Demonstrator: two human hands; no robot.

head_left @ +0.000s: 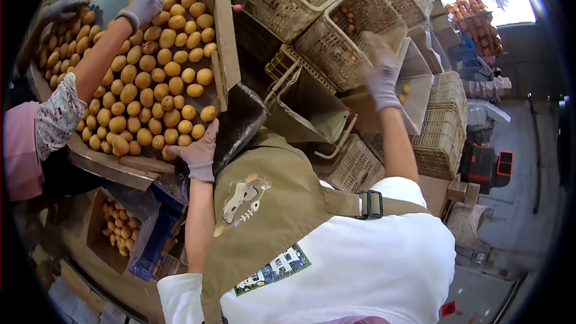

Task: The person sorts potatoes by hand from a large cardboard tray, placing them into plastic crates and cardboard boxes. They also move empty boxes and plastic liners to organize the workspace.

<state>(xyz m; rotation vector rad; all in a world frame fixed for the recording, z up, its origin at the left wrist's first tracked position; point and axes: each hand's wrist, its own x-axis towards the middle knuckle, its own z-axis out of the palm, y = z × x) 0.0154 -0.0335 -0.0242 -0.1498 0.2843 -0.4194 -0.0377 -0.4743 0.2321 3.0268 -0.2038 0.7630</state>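
Many yellow potatoes [144, 99] cover a sorting table with a wooden rim [223, 36]. My left hand [199, 149], in a light glove, rests at the table's near corner. Its thumb and fingers are spread beside the outermost potatoes, one potato [209, 113] right by the thumb. My right hand [382, 72], also gloved, is raised over the plastic crates and smeared by motion, so its fingers are unclear. Below it, a plastic crate [336, 54] holds a few potatoes, and small yellow potatoes [405, 91] show in a pale container [420, 78].
A co-worker's gloved hands [144, 9] reach among the potatoes from the left. More crates [270, 0] stand ahead, with stacked crates [441, 120] at right. A lined bin [309, 111] stands between table and crates. A box of potatoes [122, 228] sits below left; filled net bags [477, 24] are far right.
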